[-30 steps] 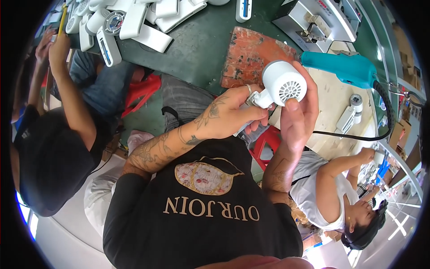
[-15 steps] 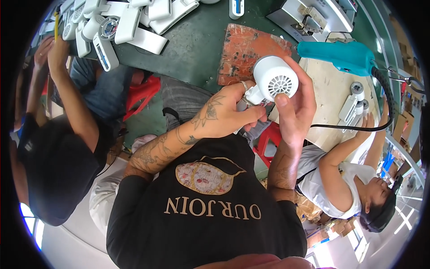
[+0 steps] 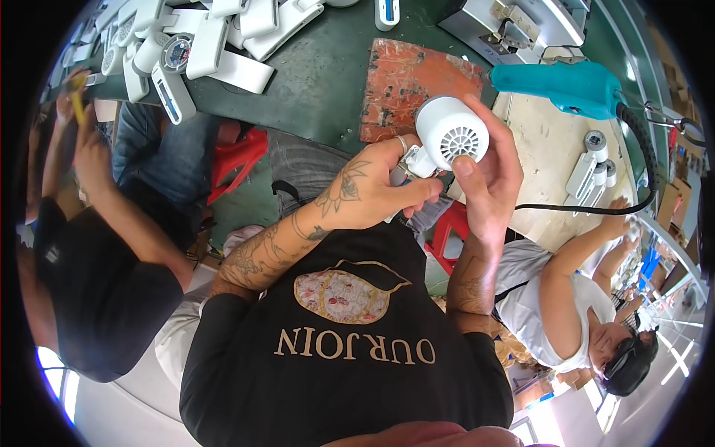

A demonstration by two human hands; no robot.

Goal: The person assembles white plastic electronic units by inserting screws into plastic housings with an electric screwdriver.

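Note:
Both of my hands hold one white handheld fan [image 3: 450, 124], its round, slotted grille turned toward me. My left hand [image 3: 376, 182] is closed around the handle and the neck, where a small joint shows below the head. Most of the handle is hidden behind my fingers. With its thumb by the grille and its fingers around the far side, my right hand [image 3: 491, 175] grips the fan's head. Just beyond the fan lies a worn red-brown board [image 3: 398, 82] on the green table [image 3: 313, 97].
A pile of white fans [image 3: 216, 45] covers the far left. At right, a teal power screwdriver [image 3: 555, 83] hangs on a black cable over a pale board [image 3: 536, 149] holding several fan parts [image 3: 592, 171]. A metal fixture [image 3: 514, 30] stands behind. Co-workers [image 3: 104, 246] sit on both sides.
My hands keep the same hold on the fan, which has shifted very slightly left in view. The left co-worker's hands and yellow tool moved; the right co-worker's hands drew back from the fan parts.

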